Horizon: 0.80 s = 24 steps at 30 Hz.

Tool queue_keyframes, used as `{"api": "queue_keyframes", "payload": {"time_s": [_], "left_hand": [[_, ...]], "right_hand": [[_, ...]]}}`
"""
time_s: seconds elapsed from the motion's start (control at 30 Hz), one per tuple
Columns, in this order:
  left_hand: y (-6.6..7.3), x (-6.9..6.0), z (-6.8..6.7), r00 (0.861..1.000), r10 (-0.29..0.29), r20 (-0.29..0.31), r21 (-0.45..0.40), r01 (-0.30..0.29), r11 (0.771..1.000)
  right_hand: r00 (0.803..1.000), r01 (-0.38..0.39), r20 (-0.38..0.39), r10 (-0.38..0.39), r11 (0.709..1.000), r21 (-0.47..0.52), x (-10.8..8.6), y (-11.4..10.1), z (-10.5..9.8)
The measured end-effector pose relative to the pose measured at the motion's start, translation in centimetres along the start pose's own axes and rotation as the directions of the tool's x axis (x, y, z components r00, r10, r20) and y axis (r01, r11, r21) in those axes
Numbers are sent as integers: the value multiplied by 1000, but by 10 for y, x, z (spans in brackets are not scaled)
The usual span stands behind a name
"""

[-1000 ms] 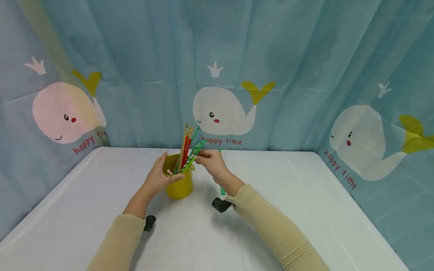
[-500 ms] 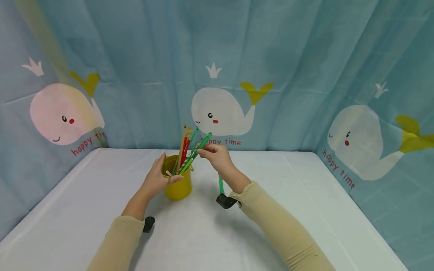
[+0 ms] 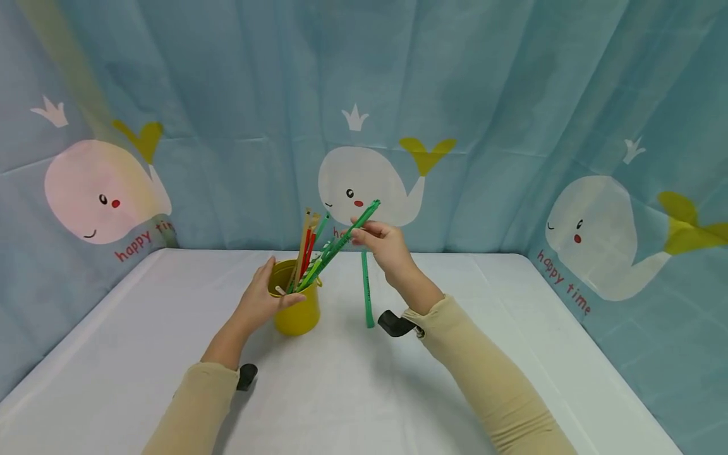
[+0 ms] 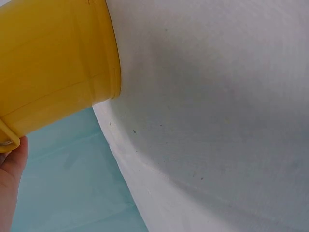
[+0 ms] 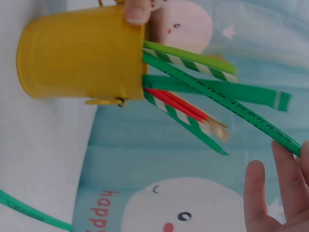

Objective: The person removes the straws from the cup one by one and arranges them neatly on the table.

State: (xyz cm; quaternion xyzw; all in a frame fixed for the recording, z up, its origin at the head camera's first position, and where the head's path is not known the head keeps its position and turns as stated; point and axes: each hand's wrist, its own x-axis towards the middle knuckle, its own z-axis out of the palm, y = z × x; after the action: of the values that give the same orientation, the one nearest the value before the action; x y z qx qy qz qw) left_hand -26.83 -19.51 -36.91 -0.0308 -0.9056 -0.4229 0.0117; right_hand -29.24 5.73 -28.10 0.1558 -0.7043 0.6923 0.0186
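My left hand (image 3: 257,305) grips the rim of a small yellow bucket (image 3: 298,317), thumb on the near side. Several straws stand in the bucket: green, striped, and others with red and brown wrapping (image 3: 309,243). My right hand (image 3: 395,258) pinches the upper part of a green wrapped straw (image 3: 361,218), which slants up out of the bucket. Its lower end is still inside the bucket, as the right wrist view shows. The left wrist view has the bucket (image 4: 53,63) close up, with a fingertip beside its handle loop.
Another green straw (image 3: 367,294) lies on the white tabletop (image 3: 318,392), right of the bucket. A blue curtain (image 3: 239,158) with whale prints hangs behind the table and along its sides. Black wrist cameras (image 3: 395,323) stick out from the sleeves.
My right hand has moved up and to the right, drawing the green straw partly out of the bucket. The left hand keeps its hold on the bucket.
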Motion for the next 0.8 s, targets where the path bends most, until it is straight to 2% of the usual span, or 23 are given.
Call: {"api": "queue_keyframes", "payload": {"time_s": [0.17, 0.33, 0.4, 0.6, 0.8], "left_hand": [[-1, 0, -1, 1000, 4, 4, -4, -4, 1000], [-4, 2, -1, 1000, 0, 12, -5, 0, 1000], [-4, 3, -1, 1000, -2, 14, 1, 2, 1000], [-1, 3, -2, 1000, 0, 12, 3, 0, 1000], [-2, 2, -1, 1000, -3, 19, -4, 3, 1000]], "right_hand": [[999, 51, -15, -51, 999, 0, -1, -7, -11], [985, 160, -70, -157, 986, 39, 2, -11, -20], [975, 200, -114, -191, 977, 70, 4, -13, -22], [940, 263, -253, -230, 959, 108, 8, -13, -31], [902, 373, -269, -339, 924, 86, 11, 0, -39]]}}
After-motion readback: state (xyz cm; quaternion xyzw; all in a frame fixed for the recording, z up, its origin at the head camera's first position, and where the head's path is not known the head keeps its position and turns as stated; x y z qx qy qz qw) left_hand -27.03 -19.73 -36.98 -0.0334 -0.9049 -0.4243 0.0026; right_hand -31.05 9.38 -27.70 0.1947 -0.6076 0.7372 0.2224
